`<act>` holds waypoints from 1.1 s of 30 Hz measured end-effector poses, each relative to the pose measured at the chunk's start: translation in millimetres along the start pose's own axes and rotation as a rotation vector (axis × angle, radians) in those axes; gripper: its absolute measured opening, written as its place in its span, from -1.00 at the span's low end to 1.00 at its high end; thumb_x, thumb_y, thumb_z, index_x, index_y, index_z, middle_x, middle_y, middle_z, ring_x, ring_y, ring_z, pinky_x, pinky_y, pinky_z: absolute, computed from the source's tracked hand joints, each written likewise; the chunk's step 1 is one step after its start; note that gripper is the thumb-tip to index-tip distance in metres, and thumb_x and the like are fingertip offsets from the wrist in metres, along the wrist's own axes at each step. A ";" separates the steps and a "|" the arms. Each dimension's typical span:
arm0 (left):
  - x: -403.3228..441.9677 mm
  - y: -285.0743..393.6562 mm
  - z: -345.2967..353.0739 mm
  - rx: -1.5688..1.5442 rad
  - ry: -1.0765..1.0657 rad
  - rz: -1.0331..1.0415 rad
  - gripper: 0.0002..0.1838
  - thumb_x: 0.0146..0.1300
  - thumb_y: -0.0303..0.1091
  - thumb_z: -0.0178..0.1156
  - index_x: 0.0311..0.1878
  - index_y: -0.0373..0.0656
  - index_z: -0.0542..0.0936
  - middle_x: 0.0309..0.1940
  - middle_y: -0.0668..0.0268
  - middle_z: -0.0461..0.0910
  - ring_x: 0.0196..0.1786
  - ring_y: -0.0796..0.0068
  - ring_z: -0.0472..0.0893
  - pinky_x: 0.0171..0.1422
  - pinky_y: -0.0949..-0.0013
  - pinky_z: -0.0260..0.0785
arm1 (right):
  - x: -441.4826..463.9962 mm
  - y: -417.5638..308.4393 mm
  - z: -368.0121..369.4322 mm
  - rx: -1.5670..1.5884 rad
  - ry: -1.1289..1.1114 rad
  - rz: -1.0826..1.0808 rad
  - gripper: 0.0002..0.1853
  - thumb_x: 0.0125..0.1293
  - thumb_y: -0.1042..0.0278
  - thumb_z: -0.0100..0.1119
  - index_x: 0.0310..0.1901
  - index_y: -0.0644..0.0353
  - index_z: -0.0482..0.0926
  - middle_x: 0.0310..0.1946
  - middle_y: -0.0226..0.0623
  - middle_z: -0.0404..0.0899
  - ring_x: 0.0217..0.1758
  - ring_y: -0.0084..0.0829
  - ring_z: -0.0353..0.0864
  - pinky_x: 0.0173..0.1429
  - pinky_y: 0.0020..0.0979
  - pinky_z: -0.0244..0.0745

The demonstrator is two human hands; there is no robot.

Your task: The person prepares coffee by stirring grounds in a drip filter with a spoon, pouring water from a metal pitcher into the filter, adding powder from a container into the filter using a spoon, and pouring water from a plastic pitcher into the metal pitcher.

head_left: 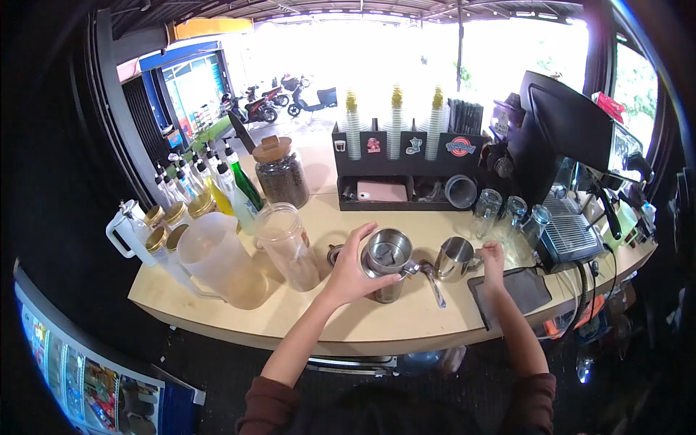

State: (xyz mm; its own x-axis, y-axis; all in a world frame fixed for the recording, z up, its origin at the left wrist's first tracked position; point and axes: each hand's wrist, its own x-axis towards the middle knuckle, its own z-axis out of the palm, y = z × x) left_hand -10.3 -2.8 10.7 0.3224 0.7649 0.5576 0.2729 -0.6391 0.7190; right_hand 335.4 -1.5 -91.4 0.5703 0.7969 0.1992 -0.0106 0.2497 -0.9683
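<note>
My left hand [351,272] is wrapped around a round stainless steel cup [389,246] with a small handle or lip on its right side. Below that cup, the lower part of another metal vessel [388,293] shows; whether the two touch I cannot tell. My right hand [492,262] has its fingers closed at the handle of a steel milk pitcher [455,259], which stands upright on the wooden counter [319,322]. Between the cup and the pitcher lies a metal spoon [435,284]. A small metal piece [334,254] sits left of my left hand.
On the left stand a clear plastic jug [217,261], a tall clear container [288,250], pump bottles [243,177] and a coffee-bean jar [281,177]. A black cup organizer [409,165] is behind. Glasses [513,212], a dark mat [511,293] and an espresso machine [573,225] are right.
</note>
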 end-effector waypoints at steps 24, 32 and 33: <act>-79.6 -128.2 -85.4 -0.136 0.351 -0.271 0.00 -0.30 -0.28 0.57 0.26 -0.31 0.24 0.12 0.08 0.43 0.21 0.23 0.45 0.29 0.20 0.31 | -99.0 -173.8 322.7 -0.629 -1.260 -0.892 -0.85 0.18 0.51 0.08 -0.24 0.34 0.58 -0.35 -0.10 0.63 -0.27 -0.16 0.62 -0.07 -0.27 0.50; -89.5 -124.0 -88.8 0.027 0.340 -0.175 0.05 -0.37 -0.31 0.54 0.31 -0.20 0.24 0.12 0.09 0.38 0.22 0.15 0.42 0.31 0.15 0.30 | -99.6 -120.1 348.7 -1.368 -1.654 -0.876 -0.79 0.12 0.32 0.17 -0.23 0.18 0.65 -0.39 -0.17 0.65 -0.35 -0.22 0.61 -0.12 -0.24 0.48; -90.2 -124.4 -89.1 0.033 0.330 -0.170 0.06 -0.38 -0.31 0.54 0.32 -0.17 0.24 0.13 0.10 0.37 0.23 0.13 0.41 0.31 0.13 0.29 | -100.5 -111.8 347.0 -1.345 -1.669 -0.903 -0.76 0.12 0.28 0.17 -0.19 0.12 0.65 -0.36 -0.18 0.65 -0.33 -0.24 0.61 -0.12 -0.25 0.47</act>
State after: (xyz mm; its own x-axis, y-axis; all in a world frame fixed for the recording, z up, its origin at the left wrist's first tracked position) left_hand -154.1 14.8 -92.1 -0.0381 0.8413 0.5391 0.3287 -0.4990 0.8019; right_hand -5.8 81.4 49.1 -0.8138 0.5027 -0.2914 0.5184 0.8547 0.0266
